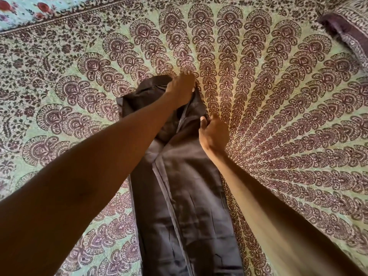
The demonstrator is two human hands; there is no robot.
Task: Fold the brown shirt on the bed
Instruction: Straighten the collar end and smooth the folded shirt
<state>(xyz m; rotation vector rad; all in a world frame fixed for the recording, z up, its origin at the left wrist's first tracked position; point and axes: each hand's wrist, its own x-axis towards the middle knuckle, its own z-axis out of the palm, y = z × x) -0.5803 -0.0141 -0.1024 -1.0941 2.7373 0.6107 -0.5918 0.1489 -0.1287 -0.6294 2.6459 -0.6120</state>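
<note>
The brown shirt (185, 196) lies as a long narrow strip down the middle of the bed, its sides folded inward and a seam running along its length. My left hand (182, 88) reaches across to the shirt's far end and grips the fabric at the top right corner near the collar. My right hand (213, 134) pinches the shirt's right edge a little lower, thumb on top. My left forearm hides part of the upper shirt.
The bed is covered by a green sheet (278, 96) with a dark fan-shaped print. A pillow (350, 30) in matching print lies at the far right corner. A floral cloth (23, 10) shows at the far left.
</note>
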